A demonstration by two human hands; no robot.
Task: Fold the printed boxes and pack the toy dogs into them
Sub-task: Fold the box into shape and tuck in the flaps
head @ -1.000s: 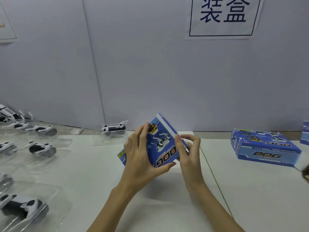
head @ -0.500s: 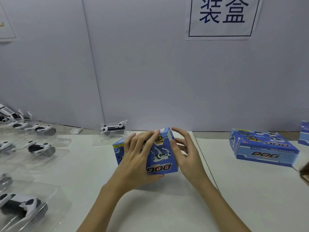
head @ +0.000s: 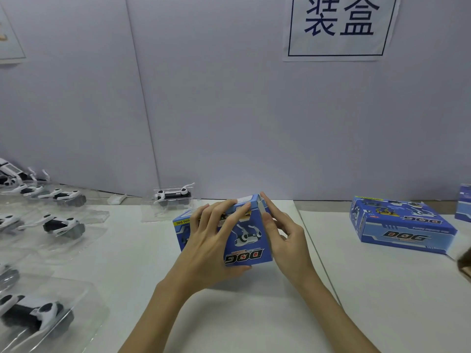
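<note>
A blue printed box (head: 244,235) is held upright at table (head: 254,322) centre, just above or on the surface; contact can't be told. L hand (head: 211,240) is laid over the front face, fingers spread, thumb tucked under the bottom edge. R hand (head: 285,238) is pressed vs. the right side edge, fingers straight along the end flap. Bare white top is seen nearer the viewer & btwn the box and a finished box (head: 400,228) well to the right. Toy dogs in clear packs (head: 58,225) are ranged along the left edge; one more pack (head: 172,197) is set behind the box, near the wall.
</note>
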